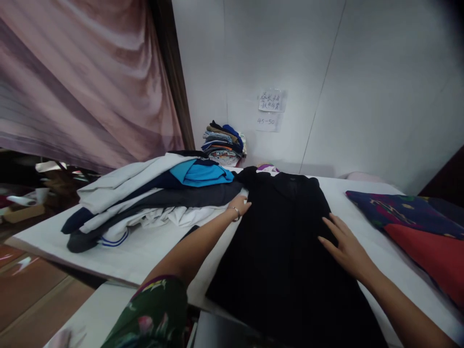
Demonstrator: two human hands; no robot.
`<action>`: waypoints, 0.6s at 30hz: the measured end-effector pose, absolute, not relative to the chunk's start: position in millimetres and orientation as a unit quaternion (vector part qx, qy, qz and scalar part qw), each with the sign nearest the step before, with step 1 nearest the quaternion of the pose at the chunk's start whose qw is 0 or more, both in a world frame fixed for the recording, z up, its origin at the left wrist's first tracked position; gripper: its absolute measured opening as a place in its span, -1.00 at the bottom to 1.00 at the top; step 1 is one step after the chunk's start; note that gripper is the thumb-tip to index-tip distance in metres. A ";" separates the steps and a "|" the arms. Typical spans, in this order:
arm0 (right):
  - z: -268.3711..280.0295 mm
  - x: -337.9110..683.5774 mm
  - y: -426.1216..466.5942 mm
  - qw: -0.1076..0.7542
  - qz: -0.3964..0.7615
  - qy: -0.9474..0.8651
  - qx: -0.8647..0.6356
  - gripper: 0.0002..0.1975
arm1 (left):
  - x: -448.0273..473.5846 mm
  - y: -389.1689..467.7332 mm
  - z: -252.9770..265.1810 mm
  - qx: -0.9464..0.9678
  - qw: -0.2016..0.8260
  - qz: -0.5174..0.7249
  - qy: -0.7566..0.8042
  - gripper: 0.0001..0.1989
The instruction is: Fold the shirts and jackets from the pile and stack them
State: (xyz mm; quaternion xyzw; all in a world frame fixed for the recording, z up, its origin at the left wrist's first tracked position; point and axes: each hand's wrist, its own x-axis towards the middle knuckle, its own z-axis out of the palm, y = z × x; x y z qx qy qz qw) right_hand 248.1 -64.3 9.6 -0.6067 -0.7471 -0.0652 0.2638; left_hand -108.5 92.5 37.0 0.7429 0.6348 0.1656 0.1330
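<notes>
A black jacket (282,241) lies spread in front of me, collar at the far end and the lower part hanging toward me over the table's near edge. At its left side, near the shoulder, my left hand (239,206) touches the border with the thumb stretched out; some fingers are partly hidden. My right hand (339,237) rests along the opposite side, fingers spread and flat on the dark cloth. The jacket's sleeves are hard to make out against the black body.
Left on the white table (152,258) lies a heap of loose clothes (155,193). A folded stack (223,145) stands by the back wall, below paper signs (271,108). To the right are dark-blue patterned fabric (398,210) and red fabric (429,253). A pink curtain (83,77) hangs left.
</notes>
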 end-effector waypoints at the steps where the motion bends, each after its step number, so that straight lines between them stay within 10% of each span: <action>1: 5.8 241.7 -62.6 0.241 -0.074 -0.761 -0.598 -0.38 | -108.6 104.4 41.8 0.731 0.129 0.175 0.646 -0.58; 18: -52.7 233.7 -58.8 0.132 -0.136 -0.795 -0.577 -0.34 | -73.2 245.8 76.3 0.647 0.004 0.257 0.718 -0.35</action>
